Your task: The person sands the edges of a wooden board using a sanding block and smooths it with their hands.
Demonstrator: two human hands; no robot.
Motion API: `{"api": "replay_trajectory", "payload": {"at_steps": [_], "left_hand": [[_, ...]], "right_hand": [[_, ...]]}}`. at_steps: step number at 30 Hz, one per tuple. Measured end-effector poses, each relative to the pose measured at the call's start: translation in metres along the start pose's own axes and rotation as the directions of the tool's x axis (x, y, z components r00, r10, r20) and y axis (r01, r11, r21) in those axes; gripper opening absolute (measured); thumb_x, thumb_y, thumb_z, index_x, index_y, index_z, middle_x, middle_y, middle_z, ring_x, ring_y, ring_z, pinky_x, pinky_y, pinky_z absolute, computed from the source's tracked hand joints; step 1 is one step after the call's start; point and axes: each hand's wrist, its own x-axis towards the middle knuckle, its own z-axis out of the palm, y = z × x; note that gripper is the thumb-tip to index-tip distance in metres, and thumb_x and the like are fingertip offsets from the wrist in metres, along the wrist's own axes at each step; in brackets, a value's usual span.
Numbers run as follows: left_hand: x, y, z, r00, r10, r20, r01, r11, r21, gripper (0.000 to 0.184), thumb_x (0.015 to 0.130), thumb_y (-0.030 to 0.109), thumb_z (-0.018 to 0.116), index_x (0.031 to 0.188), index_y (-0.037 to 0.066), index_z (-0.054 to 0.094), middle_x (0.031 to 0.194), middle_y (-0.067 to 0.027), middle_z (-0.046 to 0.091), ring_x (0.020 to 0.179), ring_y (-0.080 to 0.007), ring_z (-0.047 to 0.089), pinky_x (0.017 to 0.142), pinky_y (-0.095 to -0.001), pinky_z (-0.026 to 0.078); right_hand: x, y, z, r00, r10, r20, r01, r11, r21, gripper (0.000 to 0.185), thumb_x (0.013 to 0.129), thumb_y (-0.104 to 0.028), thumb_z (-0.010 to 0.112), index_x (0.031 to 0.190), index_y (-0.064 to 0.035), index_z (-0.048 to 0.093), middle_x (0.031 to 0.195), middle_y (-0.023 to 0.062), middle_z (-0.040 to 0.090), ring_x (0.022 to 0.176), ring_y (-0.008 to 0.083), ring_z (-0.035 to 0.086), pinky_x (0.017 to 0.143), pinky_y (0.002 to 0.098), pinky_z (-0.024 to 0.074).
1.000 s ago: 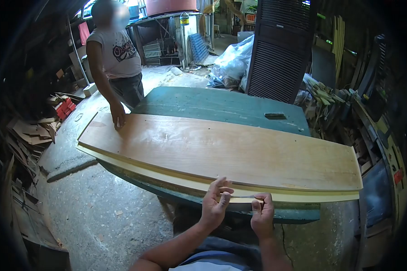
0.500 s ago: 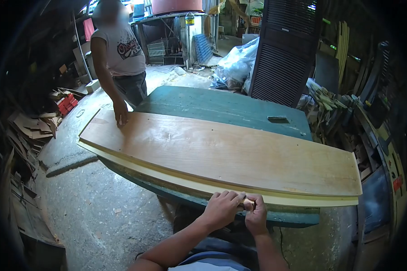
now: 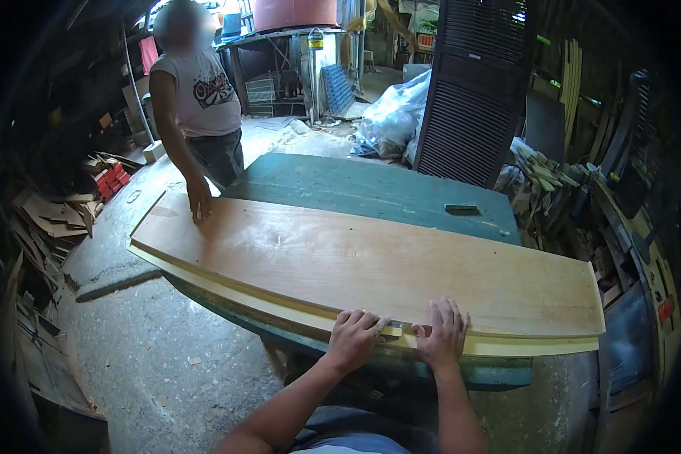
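Note:
A long, light-brown wooden panel [image 3: 340, 250] lies on a green table [image 3: 333, 181], with a pale yellow strip [image 3: 522, 346] showing along its near edge. My left hand [image 3: 353, 338] is closed around a small wooden block [image 3: 390, 331] at that near edge. Just right of the block, my right hand [image 3: 444, 333] rests with fingers spread over the panel's edge, holding nothing. At the far left end, another person's hand [image 3: 199, 200] touches the panel's top. Part of the block is hidden under my left fingers.
A person [image 3: 200, 98] stands beyond the table's left side. A small dark block [image 3: 462, 210] lies on the table. A dark louvred door [image 3: 473, 91] leans behind it, beside plastic-wrapped material [image 3: 392, 117]. Wood scraps [image 3: 53, 216] are piled at left, more lumber at right.
My right hand has let go of the small block and spread onto the panel's edge. My left hand has moved slightly left with the block, up against the edge.

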Motion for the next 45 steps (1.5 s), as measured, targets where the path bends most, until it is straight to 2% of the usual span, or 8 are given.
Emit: {"api": "replay_trajectory", "payload": {"at_steps": [4,8,10,23,30,36,40,45], "left_hand": [[-0.0005,-0.0001,0.0041,0.993,0.029,-0.114,-0.031,0.999,-0.009,0.035,0.084,0.015,0.066,0.118,0.012,0.076,0.103,-0.0026,0.072,0.098,-0.0234,0.067,0.091,-0.0412,0.047],[-0.0012,0.0006,0.0022,0.991,0.039,-0.127,-0.041,0.999,-0.01,0.036,0.083,0.016,0.068,0.118,0.012,0.075,0.102,-0.0027,0.071,0.096,-0.0235,0.067,0.09,-0.0411,0.047],[-0.001,0.0002,0.0031,0.987,0.036,-0.155,-0.04,0.999,-0.021,0.037,0.079,0.016,0.072,0.116,0.014,0.076,0.104,-0.0009,0.071,0.096,-0.0222,0.068,0.09,-0.039,0.048],[-0.0031,-0.0024,0.0045,0.969,0.09,-0.231,-0.09,0.996,0.01,0.04,0.075,0.015,0.072,0.115,0.014,0.078,0.105,-0.0015,0.072,0.096,-0.022,0.068,0.089,-0.0389,0.049],[-0.0042,-0.0015,0.0073,0.973,0.076,-0.218,-0.072,0.997,0.024,0.04,0.075,0.014,0.072,0.114,0.013,0.078,0.105,-0.0015,0.073,0.096,-0.0222,0.069,0.09,-0.0389,0.049],[-0.0031,-0.0006,0.0058,0.981,0.063,-0.181,-0.057,0.998,0.034,0.05,0.067,0.021,0.084,0.116,0.015,0.077,0.108,-0.0003,0.072,0.098,-0.0225,0.069,0.091,-0.0396,0.049],[-0.002,0.0005,0.0055,0.982,0.048,-0.185,-0.044,0.999,0.026,0.052,0.066,0.021,0.084,0.117,0.015,0.077,0.108,0.0,0.072,0.099,-0.0221,0.069,0.091,-0.0398,0.049],[-0.0025,0.0013,0.0059,0.982,0.063,-0.18,-0.053,0.997,0.058,0.057,0.064,0.022,0.086,0.119,0.015,0.076,0.107,0.0003,0.072,0.099,-0.0214,0.069,0.091,-0.0394,0.049]], "right_hand": [[-0.0001,0.0034,0.0017,1.0,-0.004,-0.015,0.004,1.0,0.018,0.07,0.092,-0.058,0.066,0.142,-0.0103,0.061,0.152,0.0142,0.053,0.148,0.0345,0.04,0.124,0.0639,0.0211],[-0.0007,0.0011,-0.0015,1.0,0.002,-0.006,-0.002,1.0,0.013,0.069,0.092,-0.058,0.067,0.142,-0.0102,0.061,0.153,0.0132,0.053,0.149,0.0335,0.039,0.125,0.0633,0.0203],[-0.0003,0.0016,-0.0008,1.0,0.018,0.016,-0.019,1.0,0.007,0.069,0.092,-0.057,0.068,0.142,-0.0105,0.061,0.153,0.0126,0.052,0.149,0.0328,0.039,0.125,0.0624,0.0198],[0.0009,-0.0006,-0.0021,0.998,0.04,0.043,-0.041,0.999,0.031,0.07,0.092,-0.057,0.068,0.144,-0.0117,0.06,0.157,0.0114,0.05,0.151,0.0323,0.037,0.127,0.0598,0.0178],[-0.0013,0.0012,-0.0022,1.0,0.023,0.018,-0.024,0.999,0.044,0.07,0.09,-0.054,0.072,0.144,-0.0111,0.06,0.155,0.0116,0.052,0.151,0.0324,0.038,0.127,0.061,0.0196],[-0.0009,0.0006,-0.0072,1.0,0.015,0.013,-0.016,0.997,0.072,0.067,0.088,-0.046,0.074,0.142,-0.0097,0.061,0.154,0.012,0.052,0.15,0.0322,0.039,0.126,0.0608,0.021],[0.0001,0.0032,-0.0071,1.0,0.004,0.001,-0.004,0.996,0.086,0.065,0.086,-0.04,0.075,0.141,-0.0097,0.062,0.154,0.0122,0.053,0.15,0.0315,0.039,0.126,0.0602,0.0219],[0.0005,0.0036,-0.0059,1.0,0.003,-0.012,-0.002,0.995,0.096,0.065,0.085,-0.04,0.075,0.141,-0.0097,0.062,0.154,0.0125,0.053,0.15,0.0311,0.039,0.127,0.0592,0.0208]]}}
